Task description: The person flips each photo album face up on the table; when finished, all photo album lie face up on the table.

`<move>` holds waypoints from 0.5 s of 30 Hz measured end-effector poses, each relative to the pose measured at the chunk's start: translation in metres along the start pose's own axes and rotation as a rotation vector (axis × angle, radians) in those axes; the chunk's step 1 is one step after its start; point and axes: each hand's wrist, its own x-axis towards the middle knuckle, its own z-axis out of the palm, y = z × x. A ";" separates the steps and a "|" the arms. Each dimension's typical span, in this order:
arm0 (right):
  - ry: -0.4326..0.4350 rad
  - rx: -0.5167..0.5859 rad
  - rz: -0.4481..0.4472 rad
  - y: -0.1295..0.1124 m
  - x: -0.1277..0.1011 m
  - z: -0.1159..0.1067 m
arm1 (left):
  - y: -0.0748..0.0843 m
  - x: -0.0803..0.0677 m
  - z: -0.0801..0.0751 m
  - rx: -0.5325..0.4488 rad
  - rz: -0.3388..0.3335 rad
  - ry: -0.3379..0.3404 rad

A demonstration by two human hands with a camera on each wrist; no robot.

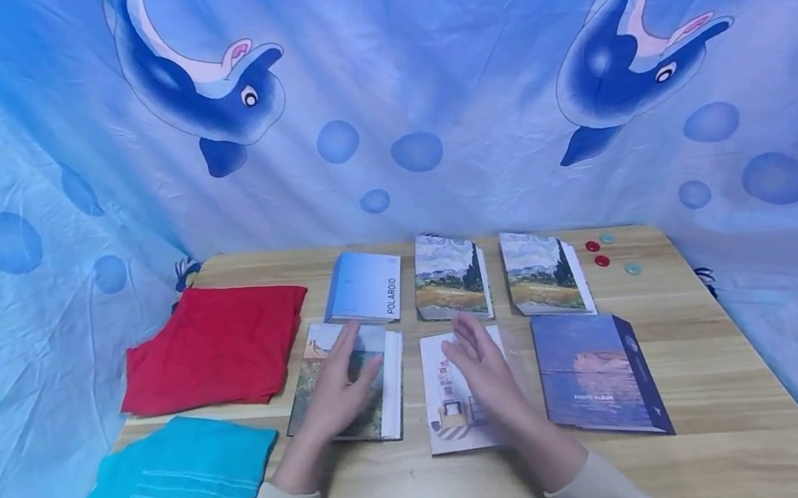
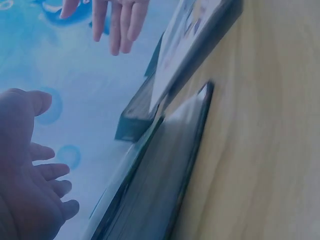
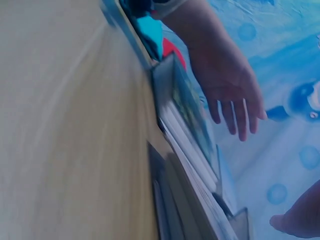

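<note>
White book [image 1: 446,424] lies below right grip [image 1: 489,373], landscape-covered book [image 1: 373,410] below left grip [image 1: 336,393].

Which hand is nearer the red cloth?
Left: the left hand is over the green book beside the red cloth; the right hand is farther off, over the white book.

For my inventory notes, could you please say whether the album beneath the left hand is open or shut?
Shut: the album lies flat, cover on top, page edges along its right side.
</note>
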 end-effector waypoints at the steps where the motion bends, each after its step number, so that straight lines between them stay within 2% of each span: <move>1: 0.014 -0.008 0.000 -0.001 0.000 -0.004 | 0.002 0.000 0.003 -0.007 0.005 -0.003; 4: 0.052 -0.039 0.007 -0.003 0.000 -0.017 | 0.007 0.000 0.013 -0.016 0.022 -0.013; 11: 0.114 0.082 0.033 -0.001 0.000 -0.042 | 0.013 0.000 0.034 -0.044 0.087 -0.037; 15: 0.151 0.083 0.036 0.004 0.000 -0.054 | 0.017 -0.002 0.045 -0.047 0.111 -0.068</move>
